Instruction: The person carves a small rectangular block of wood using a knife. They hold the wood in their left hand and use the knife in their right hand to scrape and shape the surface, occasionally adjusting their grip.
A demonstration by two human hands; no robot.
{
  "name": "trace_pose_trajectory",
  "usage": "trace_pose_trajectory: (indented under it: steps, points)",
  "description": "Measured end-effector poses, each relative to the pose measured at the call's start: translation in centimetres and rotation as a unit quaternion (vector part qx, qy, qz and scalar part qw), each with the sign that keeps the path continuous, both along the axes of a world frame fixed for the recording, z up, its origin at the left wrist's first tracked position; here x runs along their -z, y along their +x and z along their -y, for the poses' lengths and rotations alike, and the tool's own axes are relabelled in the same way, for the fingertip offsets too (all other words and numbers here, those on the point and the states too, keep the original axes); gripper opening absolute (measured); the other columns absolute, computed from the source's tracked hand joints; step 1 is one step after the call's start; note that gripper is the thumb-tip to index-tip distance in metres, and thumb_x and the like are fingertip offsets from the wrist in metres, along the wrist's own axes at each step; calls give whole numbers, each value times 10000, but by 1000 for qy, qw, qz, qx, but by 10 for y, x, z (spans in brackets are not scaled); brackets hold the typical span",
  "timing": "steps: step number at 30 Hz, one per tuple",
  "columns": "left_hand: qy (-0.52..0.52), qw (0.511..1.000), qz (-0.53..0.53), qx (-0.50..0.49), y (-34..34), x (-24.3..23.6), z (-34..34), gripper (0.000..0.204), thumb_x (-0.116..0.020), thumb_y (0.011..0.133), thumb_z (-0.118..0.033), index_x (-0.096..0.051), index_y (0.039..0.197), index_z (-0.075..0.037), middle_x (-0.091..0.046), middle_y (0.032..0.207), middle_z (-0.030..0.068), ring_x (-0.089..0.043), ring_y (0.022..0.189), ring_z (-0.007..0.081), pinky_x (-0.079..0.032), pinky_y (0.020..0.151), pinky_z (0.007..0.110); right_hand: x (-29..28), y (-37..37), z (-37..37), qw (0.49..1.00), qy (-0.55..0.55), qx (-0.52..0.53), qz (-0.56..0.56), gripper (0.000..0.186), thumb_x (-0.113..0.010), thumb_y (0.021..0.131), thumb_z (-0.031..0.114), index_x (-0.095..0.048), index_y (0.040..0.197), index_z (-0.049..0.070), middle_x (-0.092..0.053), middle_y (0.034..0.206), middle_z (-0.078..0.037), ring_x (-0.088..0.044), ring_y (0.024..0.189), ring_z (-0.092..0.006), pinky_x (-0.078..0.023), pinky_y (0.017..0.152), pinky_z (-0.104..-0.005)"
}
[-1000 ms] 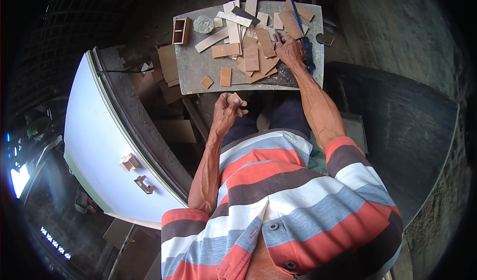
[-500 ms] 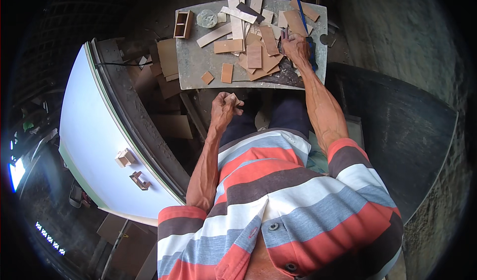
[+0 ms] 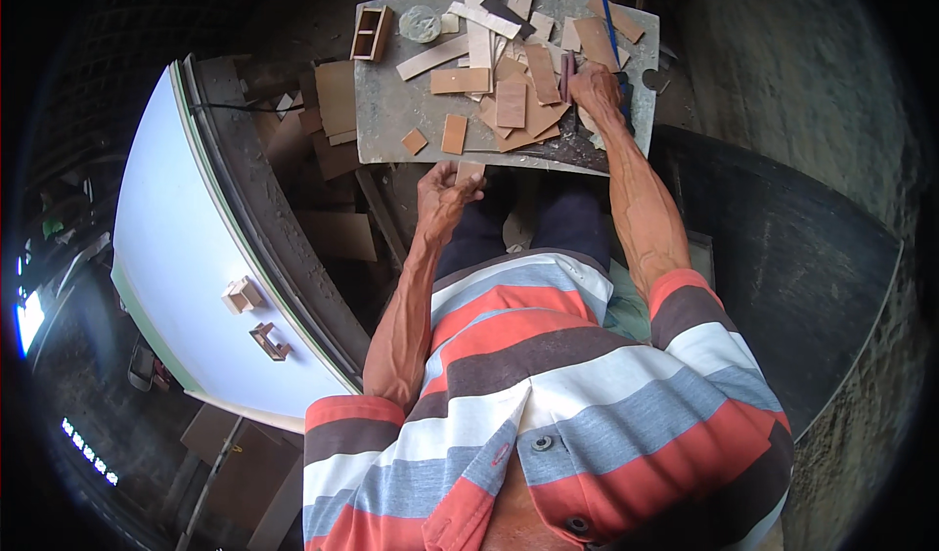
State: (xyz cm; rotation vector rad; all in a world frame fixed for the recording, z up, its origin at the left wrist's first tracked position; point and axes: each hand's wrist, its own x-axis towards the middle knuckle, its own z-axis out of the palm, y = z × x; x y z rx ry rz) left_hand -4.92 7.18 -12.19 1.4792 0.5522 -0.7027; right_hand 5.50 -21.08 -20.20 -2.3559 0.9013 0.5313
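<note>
Between the thumb and fingers of my left hand (image 3: 445,199) is a small square wooden piece (image 3: 470,171), held just off the near edge of the worktable (image 3: 391,121). At the table's right side my right hand (image 3: 597,88) is closed, its fingertips by a slim, dark reddish-brown tool (image 3: 567,77) with two narrow bars; its kind is unclear, and my fingers hide part of it. Left of that hand lies a heap of thin wooden strips and plates, among them a reddish plate (image 3: 511,104). A small square (image 3: 415,141) and a small rectangle (image 3: 454,133) lie nearer my left hand.
A small two-compartment wooden box (image 3: 371,34) and a round translucent tub (image 3: 420,24) stand at the table's far left. A blue stick (image 3: 608,18) lies at the far right. To my left, a white curved panel (image 3: 186,248) bears two small wooden frames. A dark board (image 3: 782,228) is on my right.
My left hand has risen toward the table's near edge, and its wooden piece shows flatter. More of the dark tool shows beside my right hand. The whole view has shifted slightly.
</note>
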Motion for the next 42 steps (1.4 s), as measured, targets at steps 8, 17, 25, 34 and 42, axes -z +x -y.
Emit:
trace_pose_trajectory:
  steps: [8, 17, 25, 34, 42]
  points:
    - [-48, 997, -34, -55, 5, -3, 6, 240, -698, 888, -114, -659, 1094, 4, -677, 889, 61, -648, 733, 118, -575, 668, 259, 11, -1, 7, 998, 45, -36, -2, 358, -599, 742, 197, -708, 1002, -24, -668, 1063, -292, -641, 1026, -462, -522, 868, -464]
    - [-17, 998, -29, -46, 1, 6, 3, 185, -701, 890, -93, -653, 1044, -2, -668, 879, 42, -642, 692, 108, -552, 625, 215, 17, -2, 6, 999, 18, -39, -23, 372, -561, 686, 201, -695, 909, -64, -667, 992, -306, -641, 985, -475, -511, 848, -463]
    - [-13, 999, -22, -47, -2, 10, 0, 253, -678, 906, -126, -645, 1092, 43, -665, 874, 69, -640, 697, 115, -549, 648, 238, 11, -6, 9, 999, 42, -32, 6, 366, -574, 685, 199, -680, 867, -100, -649, 938, -351, -658, 954, -463, -512, 818, -456]
    - [-15, 998, -37, -51, -5, 19, -3, 244, -678, 907, -122, -628, 1076, 47, -653, 869, 73, -636, 689, 111, -552, 647, 245, 21, -3, 10, 999, 32, -35, -14, 336, -573, 675, 193, -678, 833, -84, -656, 867, -326, -677, 851, -451, -525, 734, -447]
    - [-11, 998, -38, -49, -5, 20, -3, 203, -683, 893, -85, -631, 1045, 39, -647, 843, 57, -635, 676, 106, -544, 626, 223, -18, -3, 9, 999, -26, -26, 2, 434, -571, 784, 317, -698, 949, -64, -672, 1004, -306, -661, 963, -456, -517, 848, -492]
